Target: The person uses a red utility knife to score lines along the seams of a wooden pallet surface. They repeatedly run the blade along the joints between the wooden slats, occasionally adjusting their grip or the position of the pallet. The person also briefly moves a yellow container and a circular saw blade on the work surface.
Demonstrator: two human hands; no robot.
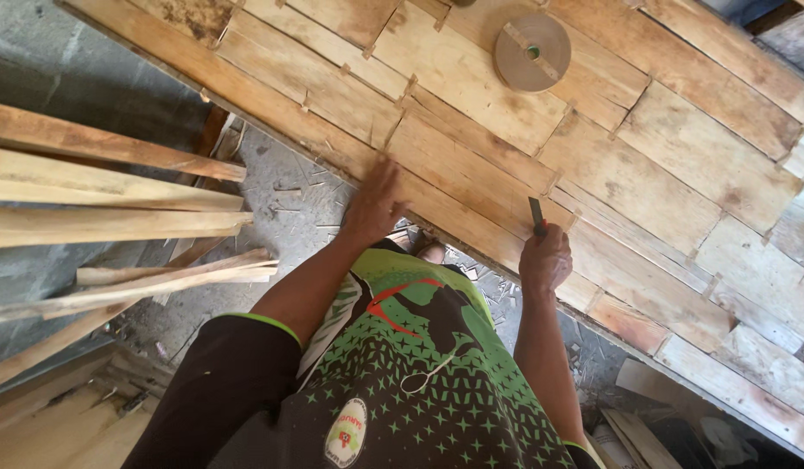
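Observation:
A large panel of wood veneer pieces [471,165] joined side by side lies on a work surface in front of me. My left hand [376,204] rests flat on the near edge of the panel, fingers spread. Gripped in my right hand [545,259] is a small blade-like tool [536,214] with a red handle end, its dark tip pointing up onto the veneer. A roll of brown tape [532,52] lies on the panel farther away.
Long wooden strips [115,187] jut in from the left at about waist height. The grey concrete floor [289,208] below is littered with wood scraps. More offcuts lie at the lower right [645,426].

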